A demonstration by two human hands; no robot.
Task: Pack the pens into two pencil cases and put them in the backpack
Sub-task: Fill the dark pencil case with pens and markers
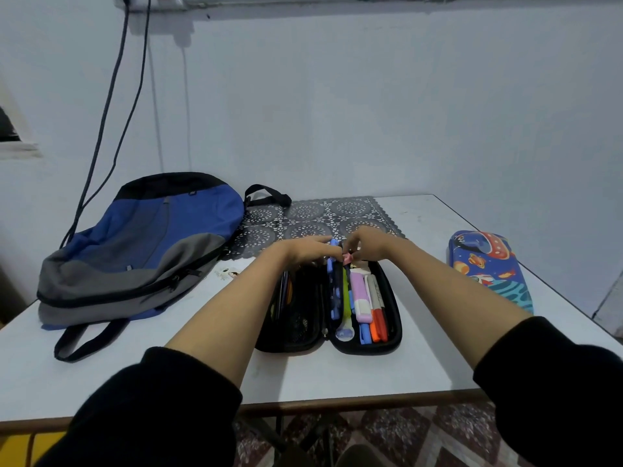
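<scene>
- Black case (391, 343) lies open on the table (337, 375), with pens (365, 308) packed in its right half.
- Left hand (300, 252) reaches over the case's far end, fingers stretched out, tips at the blue pen (333, 274); I cannot tell whether it grips.
- Right hand (369, 244), just beside the left, pinches a dark pen (347, 272) with curled fingers.
- Space-print case (488, 267) lies closed, well to the right of both hands.
- Backpack (141, 244) lies flat on the left.

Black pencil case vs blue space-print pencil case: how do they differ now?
The black hard-shell pencil case lies open, pens showing; the blue space-print pencil case is closed. Left hand and right hand work at the black one's far end; the blue one lies untouched, off right. Both rest on the white table.
</scene>
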